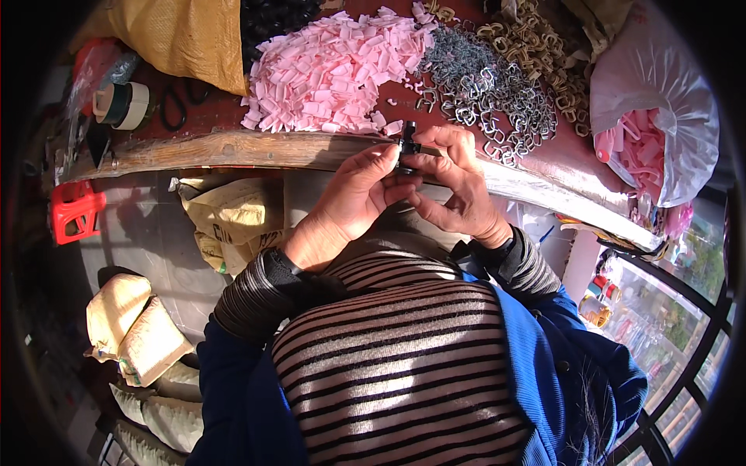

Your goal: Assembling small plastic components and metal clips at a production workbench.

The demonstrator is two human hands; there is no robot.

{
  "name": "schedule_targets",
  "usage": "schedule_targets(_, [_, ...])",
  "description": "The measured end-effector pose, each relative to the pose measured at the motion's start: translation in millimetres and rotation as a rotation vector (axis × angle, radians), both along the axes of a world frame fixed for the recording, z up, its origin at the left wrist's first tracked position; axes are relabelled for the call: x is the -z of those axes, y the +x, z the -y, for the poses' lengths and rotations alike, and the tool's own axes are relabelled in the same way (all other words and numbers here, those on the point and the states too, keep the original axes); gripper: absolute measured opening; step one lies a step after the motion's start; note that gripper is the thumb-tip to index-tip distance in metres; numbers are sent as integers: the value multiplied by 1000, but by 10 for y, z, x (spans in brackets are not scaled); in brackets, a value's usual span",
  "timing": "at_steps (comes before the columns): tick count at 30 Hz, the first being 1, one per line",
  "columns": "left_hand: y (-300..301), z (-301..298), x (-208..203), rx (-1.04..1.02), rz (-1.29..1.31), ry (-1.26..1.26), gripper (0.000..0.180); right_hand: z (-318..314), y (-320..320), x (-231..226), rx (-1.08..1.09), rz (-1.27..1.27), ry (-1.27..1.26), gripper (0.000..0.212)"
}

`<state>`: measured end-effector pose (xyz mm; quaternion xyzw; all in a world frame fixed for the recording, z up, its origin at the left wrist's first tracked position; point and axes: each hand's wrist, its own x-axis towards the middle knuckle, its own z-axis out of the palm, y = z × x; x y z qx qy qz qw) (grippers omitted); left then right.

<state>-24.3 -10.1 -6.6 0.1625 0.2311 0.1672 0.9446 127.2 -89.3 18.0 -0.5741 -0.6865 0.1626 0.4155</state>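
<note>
Between my two hands, just over the table's front edge, is a small black part (407,144) with an upright stem and a crosspiece. My left hand (353,190) pinches it from the left, thumb on its side. From the right, my right hand (460,182) closes its fingers on the same part. Fingertips hide some of it, and its exact kind I cannot make out. Behind the hands lies a big heap of flat pink plastic pieces (326,74). To its right is a pile of silver metal clips (505,101), with brass-coloured metal clips (536,43) beyond.
A white plastic bag (653,78) holding pink pieces stands at the table's right end. On the left are tape rolls (128,105), scissors handles (175,109) and a yellow sack (183,39). Below sit a red stool (76,211) and several sacks (148,334). The wooden table edge (225,151) runs across.
</note>
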Motion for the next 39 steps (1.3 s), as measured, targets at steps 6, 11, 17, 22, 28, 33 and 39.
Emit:
schedule_targets(6, [-10,22,-2,6,-32,14,18,60,57,5,-54,73,3,38])
schedule_targets(11, [-7,40,-1,-29,-10,9,18,56,29,-14,-36,231,-7,39])
schedule_targets(17, [-4,43,-71,12,-41,46,16,87,24,-63,0,51,-50,36])
schedule_targets(22, [13,40,-115,23,-72,69,19,57,166,-97,31,-351,-70,29])
schedule_targets(28, [71,-31,-155,40,-84,98,24,3,401,-115,69,-264,-84,23])
schedule_targets(33, [133,-153,-180,47,-92,137,27,28,647,-89,224,155,-200,27])
schedule_targets(39, [240,-305,-99,23,-84,-34,30,77,1194,100,461,771,-127,31])
